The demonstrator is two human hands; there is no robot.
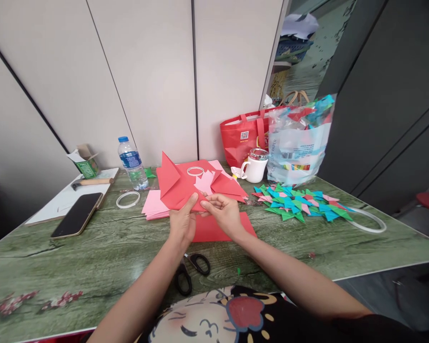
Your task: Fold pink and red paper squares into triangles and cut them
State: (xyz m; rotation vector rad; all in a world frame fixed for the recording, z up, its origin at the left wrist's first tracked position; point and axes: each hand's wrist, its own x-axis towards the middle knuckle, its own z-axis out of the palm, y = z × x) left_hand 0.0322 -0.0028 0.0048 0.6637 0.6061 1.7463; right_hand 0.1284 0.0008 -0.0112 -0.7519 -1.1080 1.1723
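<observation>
My left hand (pixel 184 220) and my right hand (pixel 223 213) pinch the lower edge of a folded piece of red paper (pixel 175 196) between thumbs and fingers. Its pointed flap stands up at the left. Under my hands lies a flat red sheet (pixel 219 229) on the table. Pink paper sheets (pixel 155 206) are stacked to the left of the held paper. Just behind are more red sheets, bearing a small white tape ring (pixel 195 167) and pink folded scraps (pixel 204 182). Black-handled scissors (pixel 200 265) lie nearest my body.
Folded green, blue, pink and red pieces (pixel 300 202) are heaped right, beside a big white ring (pixel 373 220). Behind stand a white mug (pixel 256 166), a red bag (pixel 241 138) and a plastic bag (pixel 295 147). Leftward are a tape roll (pixel 118 202), bottle (pixel 131 162), phone (pixel 76 216) and hammer (pixel 96 181).
</observation>
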